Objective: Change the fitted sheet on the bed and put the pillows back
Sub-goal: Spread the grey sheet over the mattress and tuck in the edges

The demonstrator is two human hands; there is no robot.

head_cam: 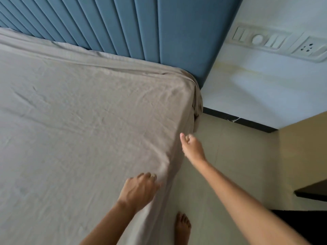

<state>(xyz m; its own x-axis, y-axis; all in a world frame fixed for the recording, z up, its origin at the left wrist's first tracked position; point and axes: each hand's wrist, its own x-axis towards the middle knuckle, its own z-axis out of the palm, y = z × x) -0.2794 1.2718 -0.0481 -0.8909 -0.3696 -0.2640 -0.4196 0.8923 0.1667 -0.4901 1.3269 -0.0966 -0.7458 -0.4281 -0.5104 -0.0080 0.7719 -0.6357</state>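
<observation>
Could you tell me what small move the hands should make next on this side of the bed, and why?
Probably pull the sheet edge down and tuck it under along this side. The right hand already pinches the edge at the mattress side, the left hand rests on the top near the edge, and wrinkles fan out between them; the corner by the headboard looks covered but bunched.

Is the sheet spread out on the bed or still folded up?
Spread out. The beige sheet covers the whole visible mattress top and hangs over the corner by the blue headboard.

Sheet (79, 112) on bed, headboard (141, 23) behind, floor (221, 156) right.
</observation>
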